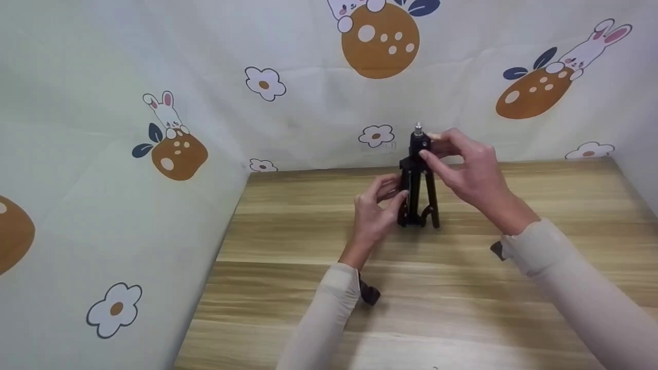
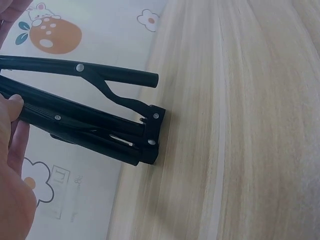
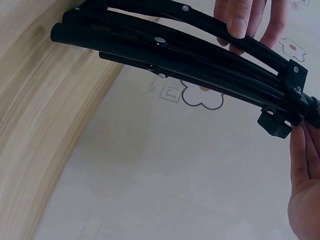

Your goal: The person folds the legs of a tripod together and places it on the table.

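A small black tripod stand (image 1: 414,185) is held upright over the wood-grain table, with a silver stud (image 1: 418,129) at its top. My left hand (image 1: 374,210) holds one of its legs between thumb and fingers. Up at the collar near the stud, my right hand (image 1: 475,172) pinches the stand. In the left wrist view, one leg (image 2: 120,75) is angled slightly out from the others, joined by a curved brace (image 2: 112,95) to the bottom bracket (image 2: 153,135). A black knob (image 3: 274,125) sticks out near the collar in the right wrist view.
The wooden tabletop (image 1: 288,236) reaches to a pale cloth wall (image 1: 308,128) printed with rabbits, oranges and flowers, close behind the stand. Another cloth wall (image 1: 169,231) runs along the left. Dark straps (image 1: 369,293) hang at both sleeves.
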Demonstrator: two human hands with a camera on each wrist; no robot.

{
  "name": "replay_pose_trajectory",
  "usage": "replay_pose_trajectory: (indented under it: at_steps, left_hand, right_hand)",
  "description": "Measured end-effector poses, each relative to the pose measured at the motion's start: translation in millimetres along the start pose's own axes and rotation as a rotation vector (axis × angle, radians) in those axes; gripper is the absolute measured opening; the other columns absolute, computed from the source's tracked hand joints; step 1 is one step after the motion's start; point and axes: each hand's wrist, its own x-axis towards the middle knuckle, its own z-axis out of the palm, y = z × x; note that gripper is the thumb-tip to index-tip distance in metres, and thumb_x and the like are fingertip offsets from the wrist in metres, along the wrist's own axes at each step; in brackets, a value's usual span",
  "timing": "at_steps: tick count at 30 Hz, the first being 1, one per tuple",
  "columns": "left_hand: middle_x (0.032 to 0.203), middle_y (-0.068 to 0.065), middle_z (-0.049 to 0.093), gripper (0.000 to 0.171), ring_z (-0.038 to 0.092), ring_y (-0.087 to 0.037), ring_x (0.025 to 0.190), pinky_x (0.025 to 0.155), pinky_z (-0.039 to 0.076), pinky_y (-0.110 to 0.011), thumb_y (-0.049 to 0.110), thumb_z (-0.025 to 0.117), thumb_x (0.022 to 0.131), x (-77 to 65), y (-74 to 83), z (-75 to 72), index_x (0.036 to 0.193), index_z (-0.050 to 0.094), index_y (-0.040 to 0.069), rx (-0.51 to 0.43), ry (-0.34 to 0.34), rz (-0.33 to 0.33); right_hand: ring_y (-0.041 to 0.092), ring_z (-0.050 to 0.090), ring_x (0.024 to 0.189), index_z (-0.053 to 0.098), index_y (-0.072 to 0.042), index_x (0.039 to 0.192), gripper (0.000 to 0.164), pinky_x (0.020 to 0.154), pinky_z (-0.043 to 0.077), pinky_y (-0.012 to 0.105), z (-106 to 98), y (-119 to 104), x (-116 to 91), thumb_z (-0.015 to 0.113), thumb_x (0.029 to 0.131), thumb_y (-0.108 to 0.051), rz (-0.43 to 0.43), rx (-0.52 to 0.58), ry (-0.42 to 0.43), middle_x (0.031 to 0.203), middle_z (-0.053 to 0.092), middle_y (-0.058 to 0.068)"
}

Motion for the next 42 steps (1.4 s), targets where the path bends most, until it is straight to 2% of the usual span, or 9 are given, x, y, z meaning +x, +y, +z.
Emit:
replay_pose_trajectory:
  at_steps: [5, 12, 16, 19, 28, 32, 34, 38, 42]
  left_hand:
    - [0.120, -0.020, 0.081, 0.032, 0.081, -0.019, 0.111, 0.092, 0.068, -0.027, 0.000, 0.081, 0.095, 0.9, 2.2, 0.5, 0.124, 0.069, -0.003, -0.006, 0.007, -0.012]
    - [0.118, -0.021, 0.081, 0.032, 0.082, -0.026, 0.109, 0.091, 0.069, -0.028, 0.000, 0.082, 0.095, 2.3, 1.8, 1.8, 0.124, 0.069, -0.004, -0.024, 0.019, -0.015]
    - [0.118, -0.020, 0.081, 0.031, 0.082, -0.024, 0.109, 0.092, 0.068, -0.028, 0.000, 0.082, 0.095, 3.0, 1.9, 2.0, 0.124, 0.070, -0.003, -0.029, 0.017, -0.024]
    - [0.119, -0.019, 0.081, 0.031, 0.081, -0.019, 0.108, 0.093, 0.068, -0.028, 0.002, 0.082, 0.095, 2.8, 1.9, 1.6, 0.125, 0.071, -0.002, -0.004, 0.009, -0.025]
    - [0.116, -0.014, 0.083, 0.029, 0.083, -0.016, 0.102, 0.090, 0.066, -0.018, 0.014, 0.082, 0.098, 1.0, 2.1, 0.9, 0.124, 0.077, 0.001, 0.184, -0.004, 0.004]
    - [0.118, -0.012, 0.082, 0.028, 0.081, -0.012, 0.104, 0.090, 0.065, -0.016, 0.016, 0.081, 0.100, 0.7, 2.5, 1.8, 0.124, 0.077, 0.003, 0.203, -0.020, -0.004]
    - [0.118, -0.012, 0.082, 0.027, 0.081, -0.011, 0.105, 0.090, 0.064, -0.016, 0.015, 0.080, 0.100, 0.7, 2.7, 2.1, 0.123, 0.077, 0.003, 0.199, -0.022, -0.014]
    - [0.117, -0.013, 0.082, 0.026, 0.081, -0.012, 0.107, 0.091, 0.064, -0.016, 0.014, 0.080, 0.100, 0.4, 2.7, 2.6, 0.122, 0.076, 0.002, 0.187, -0.022, -0.025]
    - [0.117, -0.014, 0.082, 0.024, 0.081, -0.012, 0.106, 0.091, 0.064, -0.016, 0.012, 0.080, 0.100, 0.3, 2.7, 3.0, 0.121, 0.076, 0.001, 0.186, -0.026, -0.015]
  right_hand:
    - [0.021, 0.083, 0.098, 0.074, -0.004, 0.118, 0.025, 0.090, 0.059, 0.007, 0.0, -2.0, 0.7, 0.081, 0.099, -0.017, -0.001, 0.015, -0.004, 0.116, 0.084, 0.003]
    - [0.021, 0.083, 0.097, 0.075, -0.005, 0.117, 0.024, 0.090, 0.059, 0.007, -0.5, -4.2, 1.8, 0.082, 0.098, -0.017, -0.005, 0.026, 0.003, 0.115, 0.084, 0.003]
    - [0.021, 0.083, 0.097, 0.076, -0.006, 0.119, 0.024, 0.090, 0.059, 0.007, -0.7, -4.4, 2.4, 0.082, 0.098, -0.017, -0.002, 0.031, 0.006, 0.114, 0.084, 0.002]
    - [0.021, 0.083, 0.097, 0.076, -0.007, 0.120, 0.025, 0.090, 0.059, 0.007, -0.5, -3.9, 2.6, 0.082, 0.098, -0.017, -0.004, 0.032, 0.005, 0.114, 0.084, 0.002]
    - [0.023, 0.083, 0.095, 0.075, -0.006, 0.123, 0.027, 0.089, 0.061, 0.009, 1.4, -1.0, 1.9, 0.082, 0.098, -0.014, -0.032, 0.026, 0.009, 0.114, 0.084, 0.004]
    - [0.023, 0.082, 0.097, 0.074, -0.004, 0.124, 0.028, 0.093, 0.060, 0.009, 0.7, 1.2, 0.9, 0.081, 0.099, -0.015, -0.050, -0.005, 0.002, 0.114, 0.084, 0.006]
    - [0.023, 0.080, 0.101, 0.073, -0.005, 0.128, 0.033, 0.096, 0.059, 0.011, -0.1, 2.9, -1.0, 0.081, 0.099, -0.016, -0.065, -0.039, -0.003, 0.117, 0.083, 0.006]
    - [0.024, 0.073, 0.116, 0.066, -0.009, 0.145, 0.051, 0.099, 0.063, 0.028, -1.4, 8.7, -9.2, 0.083, 0.098, -0.019, -0.068, -0.104, -0.031, 0.130, 0.076, 0.010]
    - [0.026, 0.068, 0.125, 0.052, -0.011, 0.158, 0.073, 0.099, 0.065, 0.042, -1.1, 16.1, -21.0, 0.086, 0.095, -0.022, 0.014, -0.097, -0.058, 0.136, 0.071, 0.012]
